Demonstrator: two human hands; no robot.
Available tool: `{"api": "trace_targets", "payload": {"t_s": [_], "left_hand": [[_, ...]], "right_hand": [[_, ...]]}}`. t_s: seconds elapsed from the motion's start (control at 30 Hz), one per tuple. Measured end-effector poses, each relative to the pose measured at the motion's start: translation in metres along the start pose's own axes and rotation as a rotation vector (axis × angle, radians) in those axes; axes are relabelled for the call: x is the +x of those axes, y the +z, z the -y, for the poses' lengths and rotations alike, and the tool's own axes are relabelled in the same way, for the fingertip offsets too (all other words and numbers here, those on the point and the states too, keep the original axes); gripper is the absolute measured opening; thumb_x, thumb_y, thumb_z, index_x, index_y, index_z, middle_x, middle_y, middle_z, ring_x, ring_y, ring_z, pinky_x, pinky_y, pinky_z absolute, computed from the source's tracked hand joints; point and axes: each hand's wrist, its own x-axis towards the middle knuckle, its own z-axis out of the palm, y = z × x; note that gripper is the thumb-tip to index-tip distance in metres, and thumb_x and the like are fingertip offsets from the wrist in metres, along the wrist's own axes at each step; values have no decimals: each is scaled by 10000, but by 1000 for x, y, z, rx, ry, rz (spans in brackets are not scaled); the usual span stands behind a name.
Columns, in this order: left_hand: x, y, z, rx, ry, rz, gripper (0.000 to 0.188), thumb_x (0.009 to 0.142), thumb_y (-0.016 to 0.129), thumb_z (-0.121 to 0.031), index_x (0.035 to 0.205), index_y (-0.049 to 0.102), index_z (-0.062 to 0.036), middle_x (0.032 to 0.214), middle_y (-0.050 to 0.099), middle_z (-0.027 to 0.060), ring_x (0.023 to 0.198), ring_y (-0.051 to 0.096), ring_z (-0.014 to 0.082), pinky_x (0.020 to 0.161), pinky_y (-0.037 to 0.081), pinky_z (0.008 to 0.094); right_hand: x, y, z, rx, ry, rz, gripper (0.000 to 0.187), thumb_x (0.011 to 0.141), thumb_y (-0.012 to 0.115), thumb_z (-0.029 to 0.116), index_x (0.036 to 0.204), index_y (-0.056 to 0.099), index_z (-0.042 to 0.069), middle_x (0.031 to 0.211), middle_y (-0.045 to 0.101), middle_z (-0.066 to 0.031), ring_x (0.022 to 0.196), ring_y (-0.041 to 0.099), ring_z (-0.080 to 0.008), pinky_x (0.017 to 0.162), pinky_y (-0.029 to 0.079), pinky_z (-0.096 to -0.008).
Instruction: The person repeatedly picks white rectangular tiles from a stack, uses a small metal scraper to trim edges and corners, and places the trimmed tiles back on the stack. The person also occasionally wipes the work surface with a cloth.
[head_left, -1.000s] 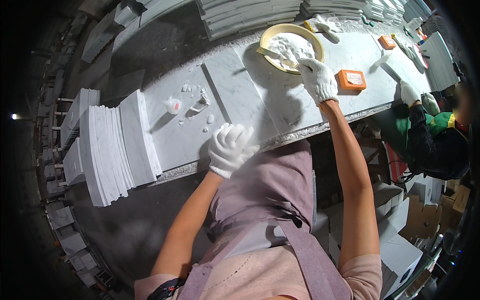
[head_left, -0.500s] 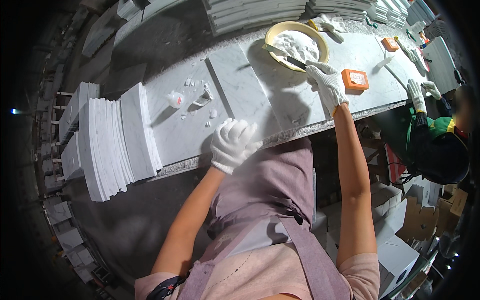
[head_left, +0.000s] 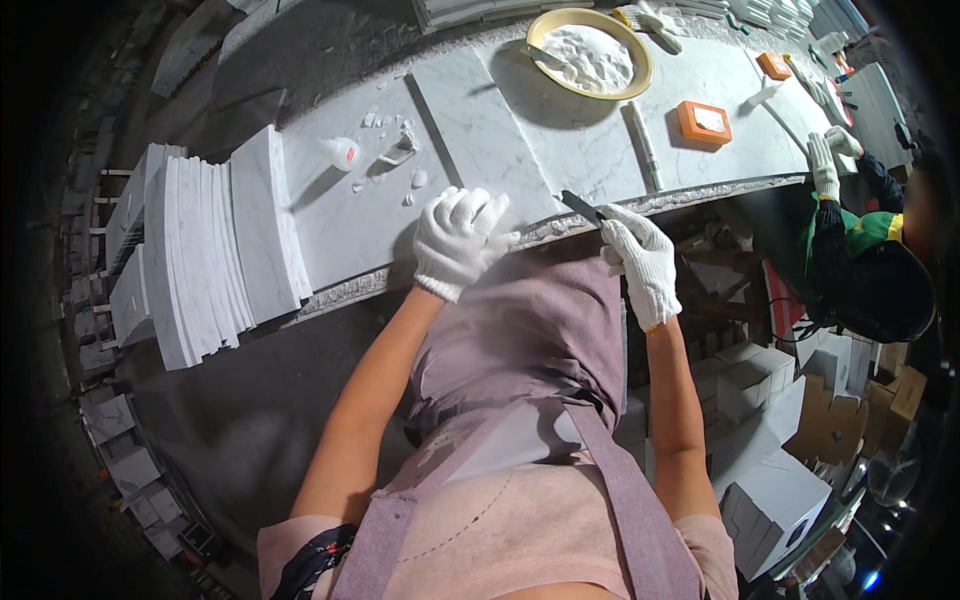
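Observation:
My left hand (head_left: 460, 240), in a white knit glove, rests at the near edge of the bench, next to a marble tile (head_left: 475, 115). Its fingers are slightly bent and apart, holding nothing. In my right hand (head_left: 642, 262), also gloved, is a dark putty knife (head_left: 580, 206), its tip pointing left over the bench edge near the tile's lower corner. A yellow bowl (head_left: 647, 75) of white powder (head_left: 588, 58) stands farther back, with a flat blade (head_left: 546, 56) lying at its left rim. Right of the tile lies a slim whitish stick-like tool (head_left: 645, 147).
An orange box (head_left: 705, 122) sits right of the stick. White fragments (head_left: 402, 147) and a small clear bottle (head_left: 343, 153) lie left of the tile. Tiles stand stacked on edge (head_left: 205, 250) at the bench's left end. A co-worker's gloved hands (head_left: 826, 165) are at far right.
My right hand has drawn back from the bowl toward the near bench edge with the putty knife, uncovering the whitish stick. My left hand stays by the tile; the view has shifted slightly.

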Motion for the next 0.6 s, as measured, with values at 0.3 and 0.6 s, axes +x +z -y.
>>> {"api": "trace_targets", "payload": {"t_s": [0.3,0.6], "left_hand": [[-2,3,-3,54,2,-40,632,815,818,-532,1337,713,-191,1280,621,39,1192,575,292,1017,453,461],[-2,1,-2,104,15,-42,634,807,818,-531,1338,710,-201,1269,623,31,1176,579,288,1011,459,456]], "right_hand": [[-6,10,-16,-31,3,-59,342,1016,760,205,1314,738,41,925,726,18,688,652,-49,580,521,-202],[-4,16,-19,-19,-30,-64,331,1017,757,201,1308,743,44,945,744,-4,697,668,-60,587,529,-212]]}}
